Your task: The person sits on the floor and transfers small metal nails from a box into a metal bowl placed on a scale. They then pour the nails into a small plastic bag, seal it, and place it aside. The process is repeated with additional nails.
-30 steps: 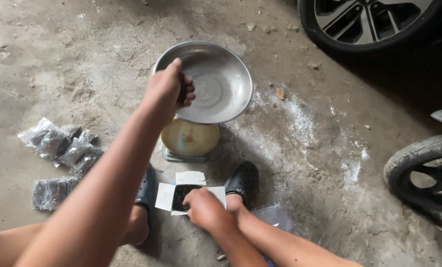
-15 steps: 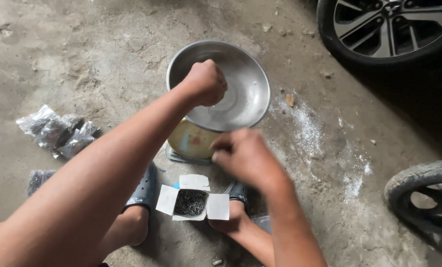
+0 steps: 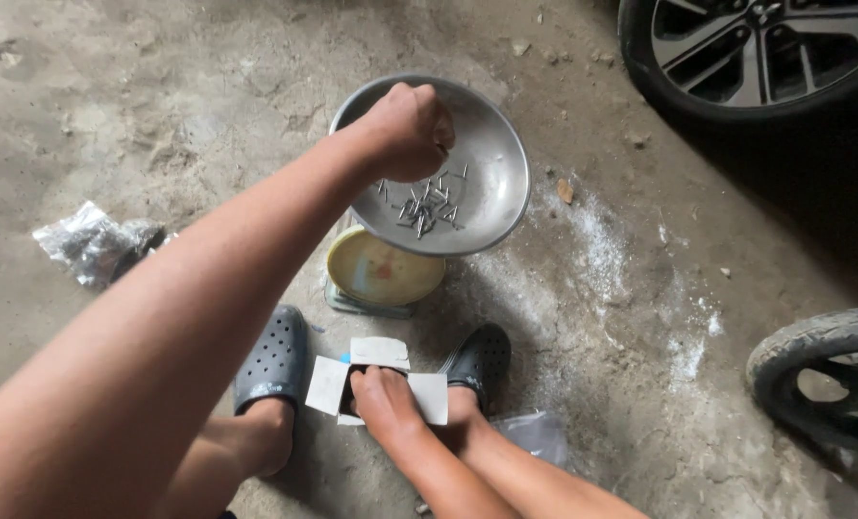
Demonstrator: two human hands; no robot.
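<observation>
A left hand (image 3: pixel 405 130) hangs clenched in a fist over a round steel scale pan (image 3: pixel 491 187), where thin metal nails (image 3: pixel 427 204) lie scattered, pointing every which way. The right hand (image 3: pixel 383 404) reaches into an open white cardboard box (image 3: pixel 328 384), fingers hidden, grip unclear.

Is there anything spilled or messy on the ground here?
Yes. White powder is smeared over the concrete floor right of the metal bowl, like a spill. Crumpled plastic bags lie loose at the left. The small nails all sit inside the bowl, none scattered.
</observation>
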